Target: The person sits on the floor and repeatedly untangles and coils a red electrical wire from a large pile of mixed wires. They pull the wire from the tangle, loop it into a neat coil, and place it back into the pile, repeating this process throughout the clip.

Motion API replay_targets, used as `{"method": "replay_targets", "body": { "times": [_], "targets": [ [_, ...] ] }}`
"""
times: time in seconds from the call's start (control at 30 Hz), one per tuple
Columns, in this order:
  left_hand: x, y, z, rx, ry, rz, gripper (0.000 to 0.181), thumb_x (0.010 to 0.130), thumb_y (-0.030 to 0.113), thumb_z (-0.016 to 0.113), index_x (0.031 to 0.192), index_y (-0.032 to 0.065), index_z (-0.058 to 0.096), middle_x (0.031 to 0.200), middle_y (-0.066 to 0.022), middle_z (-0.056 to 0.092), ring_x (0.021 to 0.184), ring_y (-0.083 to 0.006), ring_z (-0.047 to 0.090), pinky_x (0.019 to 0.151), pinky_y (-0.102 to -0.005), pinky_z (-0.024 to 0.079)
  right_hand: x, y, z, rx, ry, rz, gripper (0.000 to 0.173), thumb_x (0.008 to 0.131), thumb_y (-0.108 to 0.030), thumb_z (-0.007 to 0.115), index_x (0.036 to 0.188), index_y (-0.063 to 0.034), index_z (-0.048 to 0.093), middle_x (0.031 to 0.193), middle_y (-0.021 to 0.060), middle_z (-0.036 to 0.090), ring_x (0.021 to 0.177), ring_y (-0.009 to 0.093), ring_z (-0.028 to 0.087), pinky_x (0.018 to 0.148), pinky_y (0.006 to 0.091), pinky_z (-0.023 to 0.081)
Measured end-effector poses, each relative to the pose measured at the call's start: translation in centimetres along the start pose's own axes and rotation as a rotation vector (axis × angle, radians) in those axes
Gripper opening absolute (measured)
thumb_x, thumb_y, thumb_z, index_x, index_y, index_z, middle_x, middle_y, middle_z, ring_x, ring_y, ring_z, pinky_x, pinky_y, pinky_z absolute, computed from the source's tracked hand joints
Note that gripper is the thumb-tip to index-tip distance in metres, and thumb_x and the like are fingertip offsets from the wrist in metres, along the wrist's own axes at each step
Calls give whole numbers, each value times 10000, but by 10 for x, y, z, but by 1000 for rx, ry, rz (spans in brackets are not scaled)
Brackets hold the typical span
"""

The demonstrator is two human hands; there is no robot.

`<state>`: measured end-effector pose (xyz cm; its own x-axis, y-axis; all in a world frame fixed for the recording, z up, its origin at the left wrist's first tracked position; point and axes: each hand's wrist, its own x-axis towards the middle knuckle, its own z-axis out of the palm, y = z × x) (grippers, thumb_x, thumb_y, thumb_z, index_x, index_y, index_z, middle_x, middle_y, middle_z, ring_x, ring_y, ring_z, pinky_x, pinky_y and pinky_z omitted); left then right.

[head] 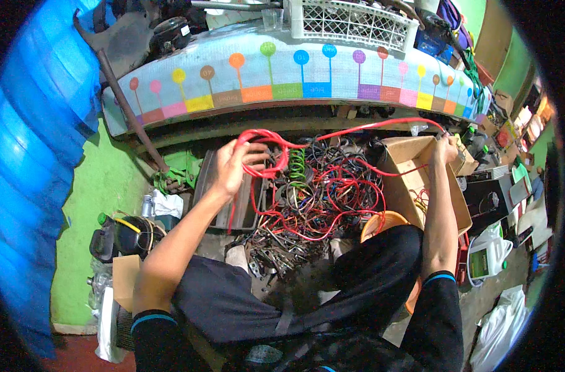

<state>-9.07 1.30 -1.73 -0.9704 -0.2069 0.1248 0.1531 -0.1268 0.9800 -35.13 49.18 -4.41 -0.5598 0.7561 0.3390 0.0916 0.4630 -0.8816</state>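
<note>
A loose coil of red cable (283,158) hangs in my left hand (230,169), its loops passing over the thumb and around the fingers. From the coil one red strand runs right in a long arc to my right hand (443,149), which pinches it above the open cardboard box (405,156). Other red lengths droop from the coil. Beneath lies a tangled heap of wires (338,186), mostly red and black. A green coiled cord (297,165) stands out at the heap's left side.
Small metal parts (282,251) lie scattered before my legs. An orange bucket (384,223) sits by my right knee. Across the front runs a table with a patterned cloth (254,74), bearing a white plastic crate (357,25). A dark jug (103,242) stands at left.
</note>
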Motion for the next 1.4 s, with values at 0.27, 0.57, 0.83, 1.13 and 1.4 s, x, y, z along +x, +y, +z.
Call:
{"method": "replay_targets", "body": {
  "times": [0.27, 0.57, 0.83, 1.13, 1.4],
  "targets": [
    [-10, 20, 16, -71, -43, 45, 360, 974, 222, 386, 1211, -38, 459, 1137, -179, 575, 1018, -320, 615, 765, -398, 573, -106, -80, -2, 121, -664, -817, 387, 817, -243, 653, 1113, -3, 589, 1080, 191, 621, 1030, 314, 588, 895, 393, 449],
    [-16, 11, 20, 22, 17, 33, 348, 984, 257, 367, 1151, -23, 490, 977, -196, 636, 840, -259, 669, 669, -351, 575, -239, -121, -6, 117, -1335, -887, 211, 789, -95, 569, 992, -92, 628, 901, 114, 676, 858, 338, 642, 729, 425, 500],
    [-11, 4, -8, 251, 187, 5, 245, 963, 219, 401, 861, 18, 493, 552, -67, 532, 419, -172, 541, 403, -286, 466, -121, -51, 17, -405, -794, -695, 325, 760, -164, 610, 1080, -115, 639, 975, 182, 654, 951, 356, 616, 809, 453, 485],
    [-12, 21, 2, -137, 65, 6, 238, 994, 256, 371, 1065, 37, 436, 852, -157, 620, 732, -235, 664, 639, -359, 579, -137, -34, 17, -690, -1291, -934, 355, 791, -232, 628, 1122, -105, 632, 1088, 176, 630, 1022, 318, 601, 875, 398, 469],
    [-19, 32, 37, -367, -35, 91, 111, 953, 150, 484, 981, 91, 395, 1124, -162, 555, 1006, -306, 619, 806, -400, 553, -289, -128, -50, 296, -1976, -1022, 381, 911, -327, 556, 1096, 6, 578, 1009, 203, 637, 974, 303, 606, 835, 398, 464]
  ]
}}
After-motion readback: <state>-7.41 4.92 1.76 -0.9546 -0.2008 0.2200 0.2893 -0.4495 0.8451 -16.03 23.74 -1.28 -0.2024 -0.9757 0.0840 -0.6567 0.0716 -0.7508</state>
